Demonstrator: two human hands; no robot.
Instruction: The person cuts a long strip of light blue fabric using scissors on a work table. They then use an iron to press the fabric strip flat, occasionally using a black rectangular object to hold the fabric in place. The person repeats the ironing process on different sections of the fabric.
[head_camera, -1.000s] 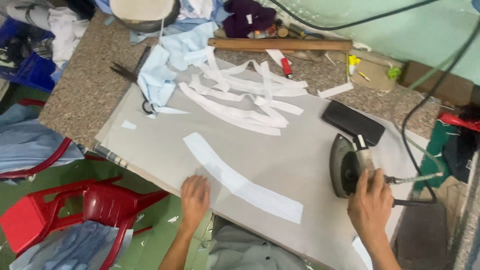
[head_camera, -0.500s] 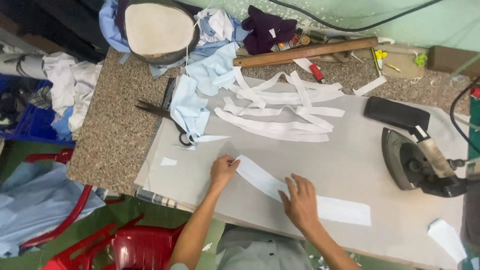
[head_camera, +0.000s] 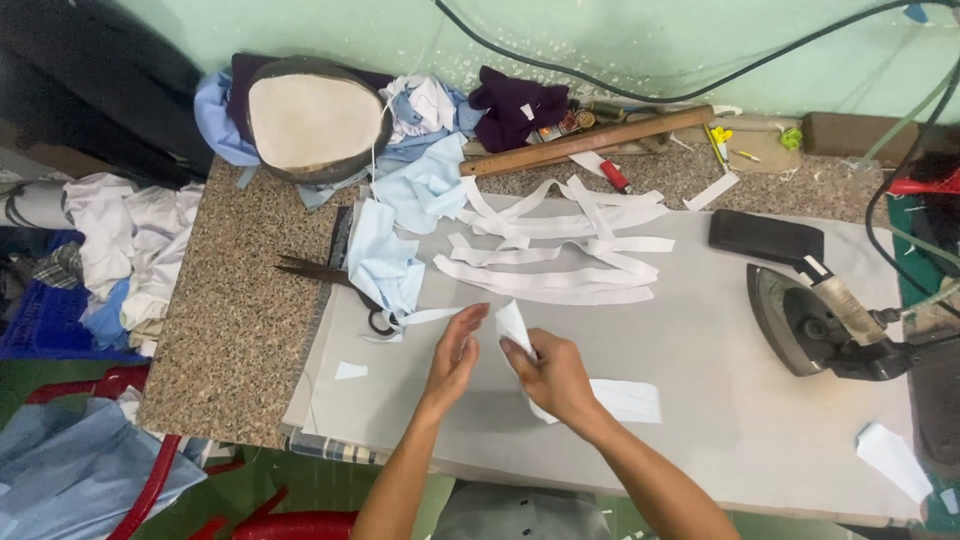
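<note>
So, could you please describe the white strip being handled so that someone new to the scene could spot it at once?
Start at the grey ironing pad covering the stone counter. Near its front edge, the right hand lifts one end of a white strip, with the left hand beside it. Unlike the tangled strip pile further back, it lies alone, half raised off the pad.

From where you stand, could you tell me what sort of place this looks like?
Most likely a small tailoring or garment workshop: a heavy iron rests on the padded pressing table, cut white fabric strips lie in a pile, and scissors sit beside pale blue cloth pieces.
</note>
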